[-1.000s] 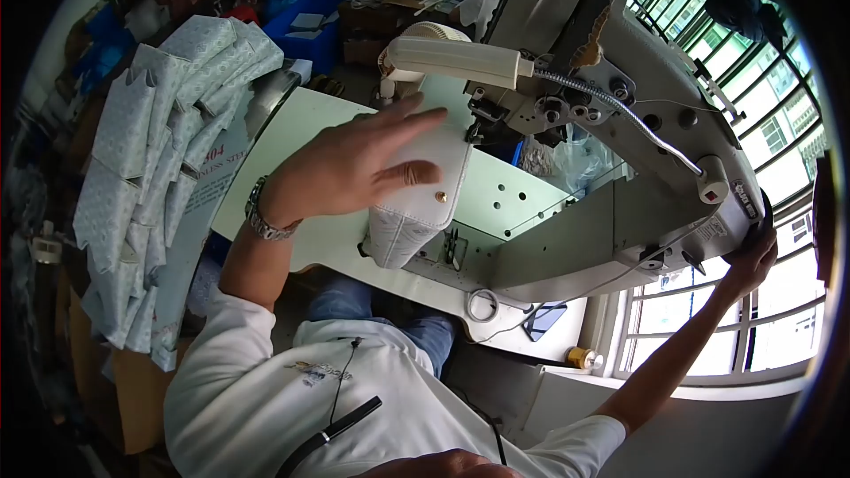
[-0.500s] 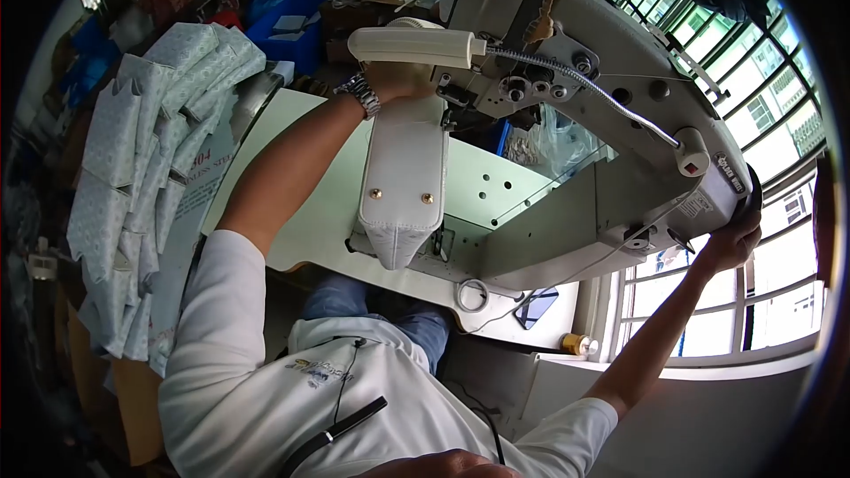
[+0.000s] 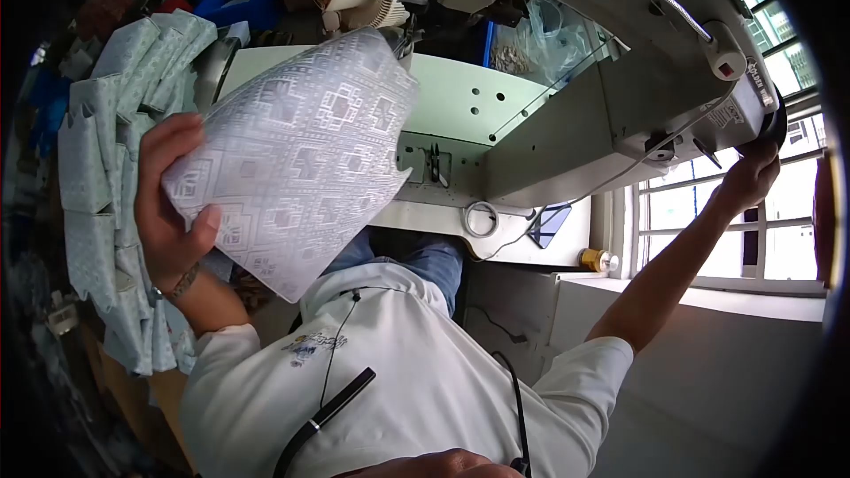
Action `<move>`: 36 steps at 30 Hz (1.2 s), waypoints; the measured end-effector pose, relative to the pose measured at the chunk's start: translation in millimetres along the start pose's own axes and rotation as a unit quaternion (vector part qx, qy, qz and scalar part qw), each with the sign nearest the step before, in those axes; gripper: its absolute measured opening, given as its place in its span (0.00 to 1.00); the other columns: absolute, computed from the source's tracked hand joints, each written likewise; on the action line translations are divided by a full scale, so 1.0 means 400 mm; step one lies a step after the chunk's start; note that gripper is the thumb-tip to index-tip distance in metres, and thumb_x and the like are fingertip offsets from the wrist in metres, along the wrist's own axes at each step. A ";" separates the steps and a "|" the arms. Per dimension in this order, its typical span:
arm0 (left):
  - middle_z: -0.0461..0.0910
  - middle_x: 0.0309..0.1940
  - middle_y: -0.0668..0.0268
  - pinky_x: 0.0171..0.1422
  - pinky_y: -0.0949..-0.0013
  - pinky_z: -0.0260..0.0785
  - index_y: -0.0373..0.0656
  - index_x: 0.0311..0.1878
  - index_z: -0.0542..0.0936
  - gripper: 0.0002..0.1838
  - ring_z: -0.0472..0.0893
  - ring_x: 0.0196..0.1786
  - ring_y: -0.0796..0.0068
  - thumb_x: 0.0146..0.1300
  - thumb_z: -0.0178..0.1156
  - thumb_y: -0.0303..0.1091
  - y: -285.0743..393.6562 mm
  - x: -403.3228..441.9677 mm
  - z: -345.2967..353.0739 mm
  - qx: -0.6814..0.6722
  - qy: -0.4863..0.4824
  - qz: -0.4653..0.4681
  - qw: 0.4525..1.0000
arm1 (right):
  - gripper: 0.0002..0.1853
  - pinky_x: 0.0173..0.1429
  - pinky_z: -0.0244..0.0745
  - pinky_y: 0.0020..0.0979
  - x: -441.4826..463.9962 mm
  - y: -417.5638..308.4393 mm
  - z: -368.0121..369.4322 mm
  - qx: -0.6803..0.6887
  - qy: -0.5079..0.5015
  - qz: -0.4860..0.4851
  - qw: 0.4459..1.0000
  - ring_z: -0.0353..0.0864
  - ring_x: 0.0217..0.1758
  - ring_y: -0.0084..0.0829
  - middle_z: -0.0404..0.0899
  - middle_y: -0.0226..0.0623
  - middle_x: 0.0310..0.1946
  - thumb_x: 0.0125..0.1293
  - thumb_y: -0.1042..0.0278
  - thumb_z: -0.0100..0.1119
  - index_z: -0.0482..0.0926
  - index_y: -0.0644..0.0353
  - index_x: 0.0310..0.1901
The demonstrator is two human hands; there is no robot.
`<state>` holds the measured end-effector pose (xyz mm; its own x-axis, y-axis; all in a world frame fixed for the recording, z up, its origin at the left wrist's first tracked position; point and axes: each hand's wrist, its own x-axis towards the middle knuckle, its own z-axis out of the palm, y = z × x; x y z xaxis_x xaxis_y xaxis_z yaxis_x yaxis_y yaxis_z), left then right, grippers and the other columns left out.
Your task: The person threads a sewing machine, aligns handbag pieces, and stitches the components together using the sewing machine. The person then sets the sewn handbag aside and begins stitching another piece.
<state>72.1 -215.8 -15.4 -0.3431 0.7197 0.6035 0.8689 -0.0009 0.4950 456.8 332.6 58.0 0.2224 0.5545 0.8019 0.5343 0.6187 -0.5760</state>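
Observation:
My left hand [image 3: 168,204] grips a silver-white bag [image 3: 297,159] by its left end, thumb on the near face and fingers behind. A woven pattern of squares covers the bag, which is tilted over the front of the sewing machine table. Its upper right corner overlaps the sewing head in view; I cannot tell whether they touch. At the far right, my right hand [image 3: 748,181] is closed around the lower side of the dark handwheel [image 3: 778,124] on the sewing machine [image 3: 567,133].
A pile of similar patterned bags [image 3: 93,173] stands to the left. On the pale table [image 3: 447,93] lie a white ring [image 3: 481,219] and a phone [image 3: 550,223]. A gold-coloured spool [image 3: 598,259] sits by the barred window. Clear plastic bags [image 3: 553,35] lie beyond the machine.
My left hand has drawn the bag off the machine arm, leftward and toward me, turning its patterned face up. My right hand remains on the handwheel. The camera view has shifted.

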 end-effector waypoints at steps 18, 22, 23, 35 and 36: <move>0.78 0.61 0.58 0.74 0.65 0.61 0.31 0.63 0.79 0.32 0.75 0.66 0.66 0.62 0.63 0.45 -0.130 -0.297 -0.066 -0.218 0.087 -0.266 0.935 | 0.20 0.52 0.81 0.52 -1.344 0.171 0.424 -0.032 -0.574 0.015 0.818 0.85 0.50 0.57 0.83 0.54 0.49 0.71 0.57 0.66 0.80 0.65 0.53; 0.79 0.60 0.59 0.72 0.67 0.63 0.31 0.64 0.78 0.30 0.76 0.64 0.69 0.63 0.62 0.42 -0.134 -0.297 -0.066 -0.218 0.076 -0.264 0.937 | 0.15 0.48 0.80 0.42 -1.298 0.165 0.409 0.042 -0.584 0.132 0.800 0.86 0.43 0.45 0.84 0.47 0.35 0.72 0.61 0.66 0.79 0.67 0.48; 0.79 0.60 0.59 0.72 0.67 0.63 0.31 0.64 0.78 0.30 0.76 0.64 0.69 0.63 0.62 0.42 -0.141 -0.296 -0.066 -0.218 0.083 -0.268 0.935 | 0.14 0.47 0.80 0.37 -1.251 0.119 0.387 0.086 -0.548 0.160 0.816 0.86 0.41 0.38 0.83 0.43 0.31 0.74 0.62 0.65 0.79 0.67 0.45; 0.79 0.60 0.62 0.71 0.69 0.63 0.34 0.64 0.79 0.28 0.76 0.62 0.71 0.63 0.62 0.41 -0.175 -0.303 -0.059 -0.226 0.077 -0.264 0.935 | 0.22 0.33 0.77 0.34 -0.878 -0.650 0.063 0.370 -0.516 -0.380 0.672 0.81 0.30 0.31 0.80 0.29 0.30 0.59 0.67 0.77 0.87 0.46 0.57; 0.79 0.60 0.62 0.70 0.68 0.63 0.34 0.64 0.79 0.28 0.76 0.62 0.72 0.63 0.62 0.40 -0.172 -0.308 -0.060 -0.230 0.078 -0.258 0.935 | 0.20 0.31 0.76 0.35 -0.895 -0.667 0.073 0.349 -0.503 -0.420 0.670 0.81 0.28 0.30 0.79 0.28 0.28 0.59 0.66 0.78 0.87 0.48 0.55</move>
<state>46.0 -321.1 -108.7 -0.7536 0.5967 0.2757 0.3402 -0.0048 0.9404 210.9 -14.5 -80.0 -0.7676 -0.2749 0.5790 -0.4625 0.8630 -0.2034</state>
